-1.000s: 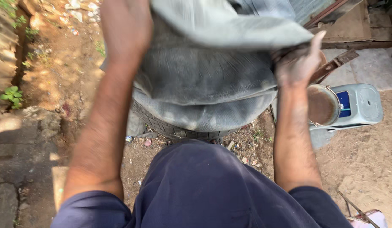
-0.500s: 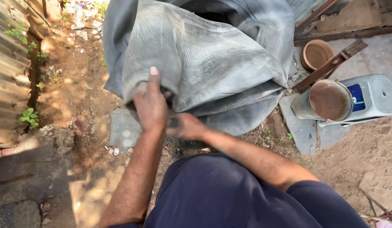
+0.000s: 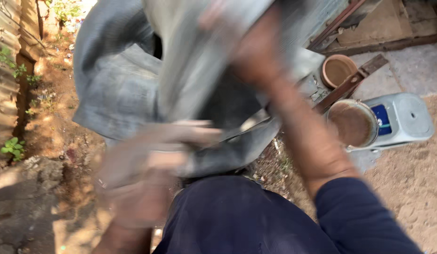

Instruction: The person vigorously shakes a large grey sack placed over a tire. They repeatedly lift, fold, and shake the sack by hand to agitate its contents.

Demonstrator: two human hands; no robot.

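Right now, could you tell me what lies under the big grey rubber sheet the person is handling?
Below the grey rubber sheet only brown dirt ground shows at its edges. The sheet and the blurred left hand and right hand cover whatever lies beneath its middle.

The right hand (image 3: 256, 51) has risen up the grey rubber tube (image 3: 119, 89).

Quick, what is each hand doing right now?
Left hand: blurred, at the grey rubber sheet; grip cannot be told.
Right hand: blurred, up against the sheet; grip cannot be told.
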